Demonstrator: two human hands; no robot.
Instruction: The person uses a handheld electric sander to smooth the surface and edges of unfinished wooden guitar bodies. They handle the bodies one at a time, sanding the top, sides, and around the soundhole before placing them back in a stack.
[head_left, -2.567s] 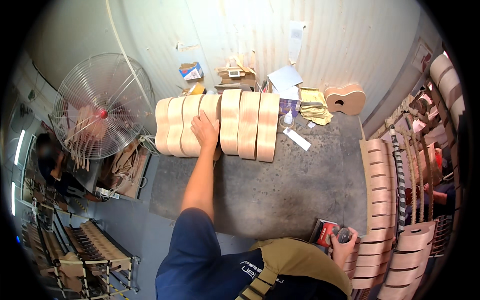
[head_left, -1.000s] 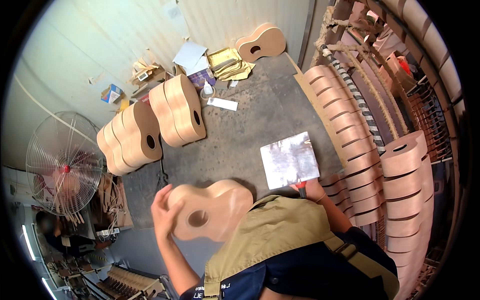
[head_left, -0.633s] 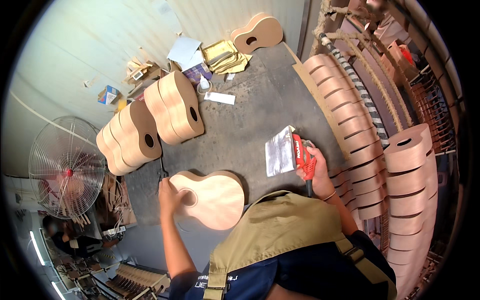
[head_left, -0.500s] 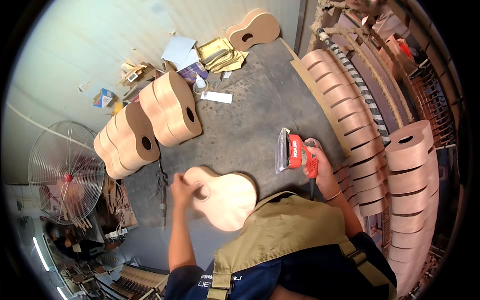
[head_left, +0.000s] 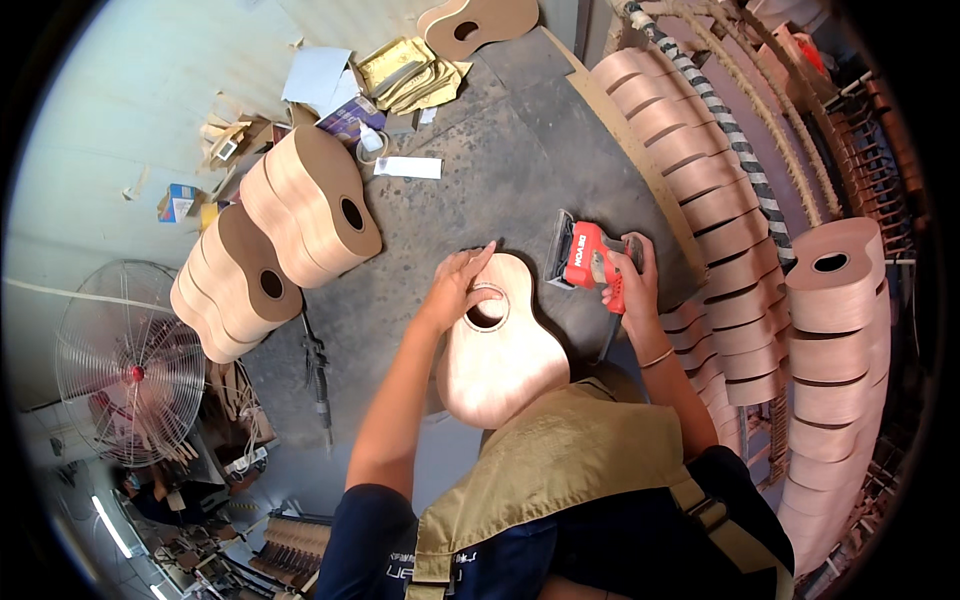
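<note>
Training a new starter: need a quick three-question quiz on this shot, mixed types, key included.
1. Which hand holds the red sander?
2. True or false: the left hand touches the guitar body.
3. In the picture, where does the wire-caged fan stand relative to the dark bench? A) right of it B) on it C) left of it

Key: 1. The right hand. 2. True. 3. C.

The left forearm [head_left: 395, 405] slants up towards mid-frame, the left grip [head_left: 462, 285] with thumb parted from fingers [head_left: 472, 264]; right of centre, the right grip [head_left: 632, 275] curls inward.
</note>
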